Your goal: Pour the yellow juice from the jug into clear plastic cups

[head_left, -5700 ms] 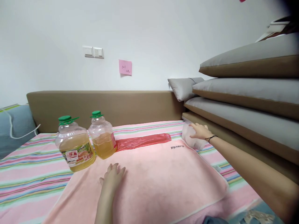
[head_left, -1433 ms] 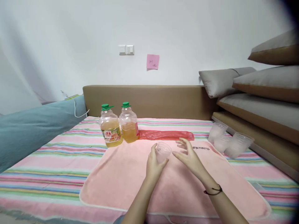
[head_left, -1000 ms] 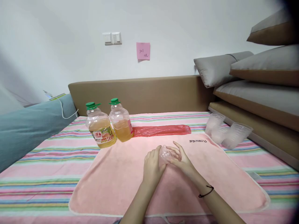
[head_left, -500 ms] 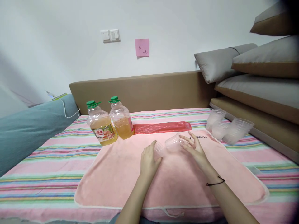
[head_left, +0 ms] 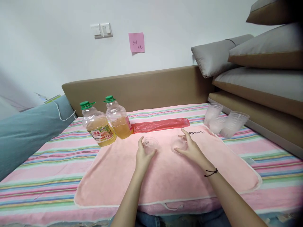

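Clear cups [head_left: 150, 144] in both hands, bottles [head_left: 107, 121] beside

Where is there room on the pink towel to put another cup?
The pink towel is bare nearer than both hands and to the right of the right hand. It is crowded at the far left by the two bottles and between the cups.

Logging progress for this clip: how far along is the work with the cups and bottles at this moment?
Done: two clear cups stand apart and upright on the pink towel, the left cup in the left hand, the right cup in the right hand. Both look empty. Left: both bottles are capped, and more spare cups lie by the cushions.
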`<state>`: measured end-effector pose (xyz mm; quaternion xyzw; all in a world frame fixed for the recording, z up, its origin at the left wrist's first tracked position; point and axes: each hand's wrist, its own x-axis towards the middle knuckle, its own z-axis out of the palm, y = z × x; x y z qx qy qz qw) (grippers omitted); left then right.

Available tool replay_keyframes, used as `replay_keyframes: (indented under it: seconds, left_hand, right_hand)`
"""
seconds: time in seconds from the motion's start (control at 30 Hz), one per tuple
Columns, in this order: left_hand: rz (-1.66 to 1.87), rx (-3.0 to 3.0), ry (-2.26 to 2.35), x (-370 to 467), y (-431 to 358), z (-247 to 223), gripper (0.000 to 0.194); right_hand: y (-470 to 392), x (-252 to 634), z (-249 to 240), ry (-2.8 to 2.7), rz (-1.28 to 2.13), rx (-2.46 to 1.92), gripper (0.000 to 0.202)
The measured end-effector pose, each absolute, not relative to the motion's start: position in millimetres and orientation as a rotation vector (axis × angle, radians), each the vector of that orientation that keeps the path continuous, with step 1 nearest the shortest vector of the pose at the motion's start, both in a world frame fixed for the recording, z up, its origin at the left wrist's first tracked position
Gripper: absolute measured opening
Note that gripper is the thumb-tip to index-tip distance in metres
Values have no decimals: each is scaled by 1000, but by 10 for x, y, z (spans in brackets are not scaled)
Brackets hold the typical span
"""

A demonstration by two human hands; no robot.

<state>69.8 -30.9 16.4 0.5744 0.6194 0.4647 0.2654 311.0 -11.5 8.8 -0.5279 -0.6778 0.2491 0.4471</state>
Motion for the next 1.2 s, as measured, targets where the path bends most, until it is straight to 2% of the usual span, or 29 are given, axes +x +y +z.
replay_keyframes:
  seconds: [0.17,0.37,0.63,0.8,0.9,1.03,1.2]
  left_hand:
    - [1276,1586,1610,747,-297,136,86]
    - [1291,1591,1607,765,-300,128,86]
    - [1287,1605,1641,774,-295,114,85]
    - [1311,1669,1662,784,-275,89,80]
    - [1284,1880,1708,850,-319,112,75]
    - [1209,2294,1711,954,-413,124,67]
    - [1163,2380,1662,1017,-450,96,68]
  right_hand:
    - [-5,3065,-40,-1645,642,-1260,88]
    - [-56,2983,53,-1602,664,-1276,91]
    - [-55,2954,-37,-1607,561,-1326,91]
    - [-103,2988,58,-1753,310,-1263,91]
    - [-238,2920,214,-1803,182,-1162,80]
    - [-412,2721,321,-1911,365,-1073,66]
    - [-431,2648,285,-1813,586,-1078,70]
